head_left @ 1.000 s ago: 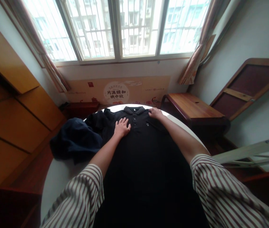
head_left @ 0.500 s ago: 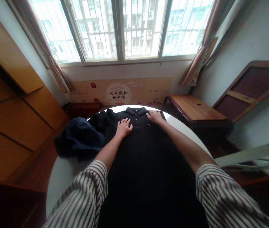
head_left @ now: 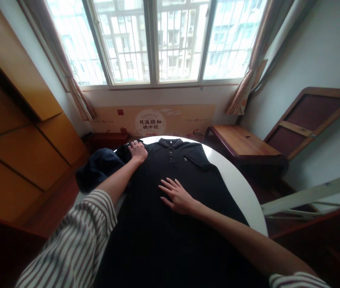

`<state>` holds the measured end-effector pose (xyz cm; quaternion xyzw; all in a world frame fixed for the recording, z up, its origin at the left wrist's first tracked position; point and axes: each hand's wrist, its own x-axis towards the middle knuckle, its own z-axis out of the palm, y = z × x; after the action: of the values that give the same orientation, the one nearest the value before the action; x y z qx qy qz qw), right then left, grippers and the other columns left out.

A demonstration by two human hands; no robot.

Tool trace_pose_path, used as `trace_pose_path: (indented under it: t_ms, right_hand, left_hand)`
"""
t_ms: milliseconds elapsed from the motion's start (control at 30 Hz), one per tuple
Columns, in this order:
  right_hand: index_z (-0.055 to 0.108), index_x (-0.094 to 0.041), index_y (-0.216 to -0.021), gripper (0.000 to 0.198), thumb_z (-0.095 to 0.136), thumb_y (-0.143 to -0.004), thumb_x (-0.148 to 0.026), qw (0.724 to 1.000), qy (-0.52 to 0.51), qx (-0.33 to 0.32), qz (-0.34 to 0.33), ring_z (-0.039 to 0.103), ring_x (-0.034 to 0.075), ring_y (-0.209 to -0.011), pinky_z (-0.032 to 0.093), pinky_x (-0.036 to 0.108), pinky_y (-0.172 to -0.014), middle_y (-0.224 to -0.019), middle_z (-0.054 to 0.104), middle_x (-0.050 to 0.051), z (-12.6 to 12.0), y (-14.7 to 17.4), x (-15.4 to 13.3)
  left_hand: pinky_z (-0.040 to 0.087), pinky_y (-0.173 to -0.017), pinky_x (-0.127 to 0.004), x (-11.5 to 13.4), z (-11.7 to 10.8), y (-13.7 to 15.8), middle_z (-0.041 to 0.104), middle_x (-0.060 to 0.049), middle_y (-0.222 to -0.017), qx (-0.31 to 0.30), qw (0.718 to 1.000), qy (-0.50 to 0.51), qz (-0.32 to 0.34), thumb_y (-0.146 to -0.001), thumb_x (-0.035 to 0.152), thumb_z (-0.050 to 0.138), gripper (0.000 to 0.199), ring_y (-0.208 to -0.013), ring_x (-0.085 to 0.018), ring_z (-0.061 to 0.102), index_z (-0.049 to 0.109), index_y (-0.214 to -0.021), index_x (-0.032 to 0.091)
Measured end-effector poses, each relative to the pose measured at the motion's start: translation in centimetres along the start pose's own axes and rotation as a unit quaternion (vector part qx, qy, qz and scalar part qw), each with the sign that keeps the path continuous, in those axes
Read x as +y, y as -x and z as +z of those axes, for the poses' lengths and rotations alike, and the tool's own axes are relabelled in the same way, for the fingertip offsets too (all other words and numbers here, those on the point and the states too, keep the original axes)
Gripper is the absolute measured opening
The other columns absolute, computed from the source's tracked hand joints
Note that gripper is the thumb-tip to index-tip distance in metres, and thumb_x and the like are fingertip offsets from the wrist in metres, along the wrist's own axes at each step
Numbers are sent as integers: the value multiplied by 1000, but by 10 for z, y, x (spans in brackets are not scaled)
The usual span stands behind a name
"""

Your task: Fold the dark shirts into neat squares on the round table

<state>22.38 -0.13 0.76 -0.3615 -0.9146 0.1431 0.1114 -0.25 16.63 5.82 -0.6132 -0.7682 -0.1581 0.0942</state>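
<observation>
Here, right hand (head_left: 177,197) with fingers spread over a black polo shirt (head_left: 152,224), left hand (head_left: 138,151) bent at its shoulder, grip unclear, shirt laid across a round white desk (head_left: 245,192), dark blue bundle (head_left: 98,166) alongside, printed panel (head_left: 188,120) beneath barred windows (head_left: 177,44).

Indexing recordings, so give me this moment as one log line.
left hand: at shoulder of black shirt | right hand: spread on shirt front | shirt: laid on white table | beside shirt: dark blue cloth

Shining brightly through a barred window (head_left: 153,44) between curtains (head_left: 238,100); lining the left with cabinets (head_left: 15,156), the right with a wooden table (head_left: 239,140) and pale wall (head_left: 323,52).
</observation>
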Motion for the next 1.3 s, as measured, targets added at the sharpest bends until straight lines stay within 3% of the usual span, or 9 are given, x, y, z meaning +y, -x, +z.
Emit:
trace_pose_path:
  t_ms: [100, 200, 433, 633, 800, 900, 1000, 1133, 1300]
  right_hand:
    - [44, -19, -149, 61, 39, -98, -53, 1000, -6, 7, 2, 24, 33, -148, 18, 57, -119, -158, 35, 11, 2, 1, 3]
    - [44, -19, -149, 62, 39, -98, -54, 1000, -8, 6, -1, 24, 33, -148, 18, 57, -119, -158, 35, 11, 2, -1, 5]
    - [44, -17, -149, 62, 38, -99, -53, 1000, -1, 6, -3, 24, 34, -148, 18, 58, -119, -158, 34, 11, 2, -1, 3]
    - [45, -14, -148, 62, 38, -99, -51, 1000, 9, 15, -9, 25, 34, -147, 18, 58, -119, -158, 35, 13, 4, -1, 3]
    - [44, -14, -149, 62, 37, -99, -51, 1000, 13, 16, -12, 25, 35, -147, 18, 58, -119, -158, 35, 13, 6, -2, 4]
    - [45, -14, -148, 61, 37, -100, -50, 1000, 14, 19, -13, 25, 35, -147, 18, 58, -119, -158, 35, 13, 7, -1, 4]
    - [45, -14, -148, 61, 37, -100, -50, 999, 16, 25, -17, 25, 35, -147, 19, 58, -119, -157, 36, 13, 7, -1, 4]
    - [46, -14, -147, 60, 38, -100, -50, 999, 13, 30, -20, 26, 35, -147, 19, 58, -119, -157, 37, 13, 9, -1, 5]
    - [46, -13, -148, 61, 38, -100, -50, 999, 10, 27, -22, 26, 35, -147, 19, 59, -118, -157, 36, 14, 9, -1, 6]
  left_hand:
    - [37, -103, -54, -22, -17, -15, 47, -31, -137, -20, 995, -34, -96, -84, 33, 57, 63, -130, -43, 39, 47, -136, -2]
    - [39, -102, -52, -34, -22, -20, 48, -31, -137, -48, 991, -54, -113, -80, 45, 66, 78, -129, -43, 42, 44, -139, -1]
    - [34, -105, -54, -32, -12, -14, 59, -21, -128, -19, 996, -86, -4, -86, 21, 59, 54, -125, -37, 48, 45, -138, 12]
    - [49, -89, -38, -7, -8, -8, 55, -19, -125, 12, 995, -50, 81, -89, 6, 45, 55, -113, -31, 60, 41, -142, 17]
    - [51, -87, -32, 30, 6, -5, 63, -12, -121, -92, 979, 56, 175, -93, 21, 54, 46, -107, -26, 64, 46, -138, 22]
    - [51, -85, -27, 36, 18, -10, 69, -8, -107, -139, 975, 66, 161, -93, 34, 56, 34, -102, -23, 67, 58, -126, 22]
    - [50, -89, -32, 25, 26, -18, 67, -14, -116, -143, 982, 45, 114, -95, 29, 49, 28, -109, -27, 65, 66, -114, 17]
    - [48, -95, -35, 10, 32, -22, 61, -19, -125, -134, 986, 22, 94, -92, 30, 53, 35, -115, -30, 61, 64, -120, 13]
    - [44, -102, -38, 24, 32, 6, 51, -18, -136, -102, 983, 18, 151, -95, 40, 49, 45, -129, -31, 47, 54, -132, 15]
